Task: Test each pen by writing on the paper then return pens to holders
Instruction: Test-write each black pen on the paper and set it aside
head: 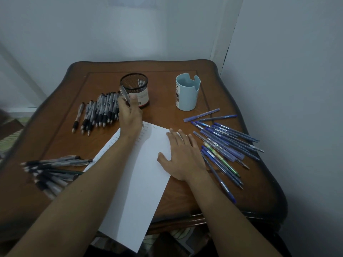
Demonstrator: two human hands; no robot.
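While the left hand (130, 113) pinches a black pen (124, 93) between thumb and fingers, just in front of the black mesh holder (134, 83), the right hand (182, 158) lies flat with fingers spread on the sheet of paper (137, 191), pinning it to the tabletop (55, 130). The pen stands tilted, its upper end poking above the knuckles. Its tip seems to be down at the far edge of the sheet, where faint scribbles show.

From where I stand the pen looks light and stiff, a smooth plastic barrel. The loose black pens have a dark rubber grip near the tip. That is the place to hold for writing, and the mid-barrel for dropping one into a holder. The paper is thin and would likely slide on polished wood if not pressed.

A row of black pens (100, 108) lies left of the mesh holder, and another heap (52, 169) sits near the front left edge. Blue pens (222, 143) fan out on the right, in front of a pale blue cup (187, 93). Both holders look empty to me.
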